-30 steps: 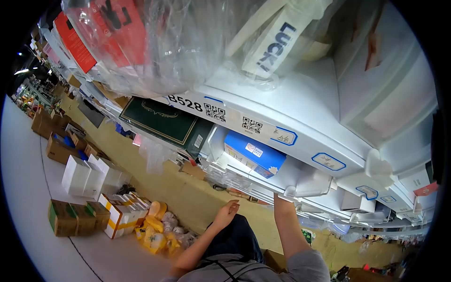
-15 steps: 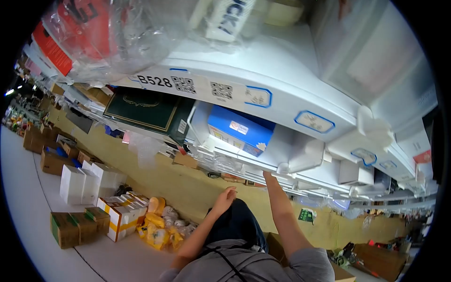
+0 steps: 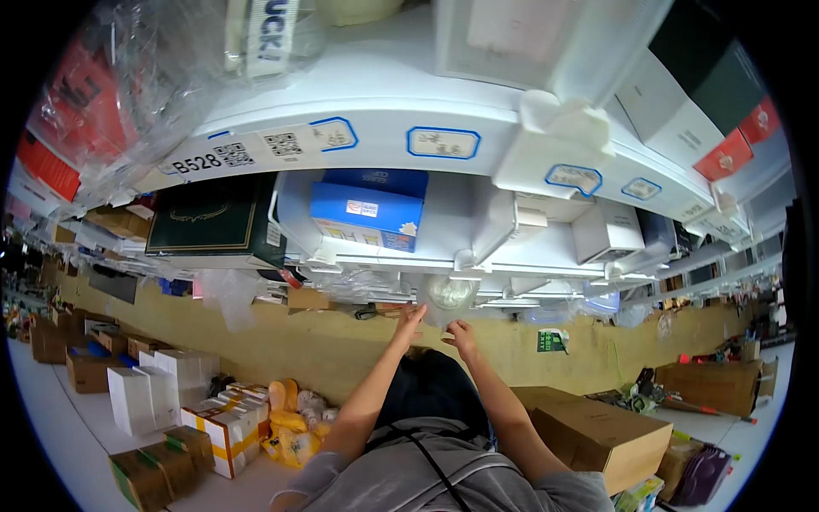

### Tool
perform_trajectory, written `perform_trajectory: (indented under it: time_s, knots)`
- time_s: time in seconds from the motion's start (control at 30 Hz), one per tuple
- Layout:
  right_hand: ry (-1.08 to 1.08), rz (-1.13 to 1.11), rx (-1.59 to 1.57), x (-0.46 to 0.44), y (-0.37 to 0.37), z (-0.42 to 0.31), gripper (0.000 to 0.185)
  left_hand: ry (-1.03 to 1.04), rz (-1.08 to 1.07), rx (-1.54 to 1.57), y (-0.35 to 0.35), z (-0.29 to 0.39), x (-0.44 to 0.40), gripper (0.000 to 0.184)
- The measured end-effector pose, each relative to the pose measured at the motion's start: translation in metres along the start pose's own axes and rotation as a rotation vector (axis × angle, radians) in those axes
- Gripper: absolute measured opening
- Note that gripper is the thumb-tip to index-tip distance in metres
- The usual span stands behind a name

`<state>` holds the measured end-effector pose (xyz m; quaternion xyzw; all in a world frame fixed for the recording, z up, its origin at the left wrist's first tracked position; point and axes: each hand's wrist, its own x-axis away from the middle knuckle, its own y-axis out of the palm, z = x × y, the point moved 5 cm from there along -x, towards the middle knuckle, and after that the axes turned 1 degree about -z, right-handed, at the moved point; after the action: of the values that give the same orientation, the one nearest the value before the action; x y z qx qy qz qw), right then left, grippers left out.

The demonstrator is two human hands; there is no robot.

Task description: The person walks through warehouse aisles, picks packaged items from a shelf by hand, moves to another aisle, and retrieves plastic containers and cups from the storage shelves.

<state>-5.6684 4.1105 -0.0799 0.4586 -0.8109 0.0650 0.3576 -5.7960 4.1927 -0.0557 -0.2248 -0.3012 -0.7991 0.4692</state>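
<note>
A clear plastic bag (image 3: 450,293) with something whitish and round inside hangs just below the shelf edge, in front of my body. My right hand (image 3: 461,335) has its fingers curled in a pinch at the bag's lower right edge. At the bag's left side is my left hand (image 3: 410,321), its fingers stretched upward; whether it touches the plastic I cannot tell. Above, a blue box (image 3: 368,209) sits in a white shelf compartment, beside a dark green box (image 3: 213,218) with gold trim.
A white shelf edge (image 3: 367,141) labelled B528 spans overhead, with wrapped goods on it. White boxes (image 3: 162,384), taped cartons (image 3: 226,427) and yellow bags (image 3: 290,435) lie on the left. A large cardboard box (image 3: 606,431) stands close on my right.
My right hand has come back from beneath the shelf and the clear bag now shows beside it. My left hand has risen toward the bag. The view has turned right.
</note>
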Motion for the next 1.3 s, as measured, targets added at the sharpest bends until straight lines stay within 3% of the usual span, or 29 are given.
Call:
perform_trajectory:
  time_s: [0.17,0.33,0.4,0.43,0.5,0.63,0.8,0.97,1.03,1.23,1.3]
  knots:
    - [-0.031,0.013,0.019,-0.003,-0.017,0.009,0.018,0.091,-0.033,0.0,0.012,0.006,-0.006,0.079]
    - [-0.016,0.087,-0.062,0.01,-0.005,-0.011,0.031,-0.078,-0.085,0.165,0.015,-0.012,-0.029,0.076]
    - [-0.088,0.134,-0.363,0.027,0.005,-0.032,0.043,-0.083,-0.103,0.228,0.017,-0.016,-0.033,0.075]
    - [-0.088,0.136,-0.363,0.023,0.002,-0.032,0.043,-0.086,-0.118,0.294,0.019,-0.017,-0.034,0.075]
    - [-0.024,-0.279,-0.582,0.018,0.015,-0.036,0.052,-0.078,-0.123,0.343,0.029,-0.016,-0.031,0.075]
    - [0.033,-0.342,-0.554,0.016,0.009,-0.04,0.057,-0.088,-0.156,0.402,0.036,-0.004,-0.019,0.075]
    - [-0.049,-0.316,-0.729,0.016,-0.009,-0.045,0.044,-0.024,-0.281,0.266,0.032,0.003,-0.003,0.068]
    - [-0.045,-0.275,-0.609,0.032,-0.013,-0.039,0.043,0.004,-0.299,0.332,0.023,-0.002,0.003,0.061]
    - [-0.065,-0.253,-0.579,0.039,-0.011,-0.037,0.045,0.225,-0.303,0.325,0.019,-0.001,0.004,0.057]
    - [-0.054,-0.276,-0.548,0.034,-0.006,-0.028,0.047,0.152,-0.34,0.49,0.023,-0.007,0.003,0.054]
    - [-0.063,-0.295,-0.269,0.025,-0.002,-0.041,0.049,0.095,-0.343,0.485,0.023,0.001,0.001,0.054]
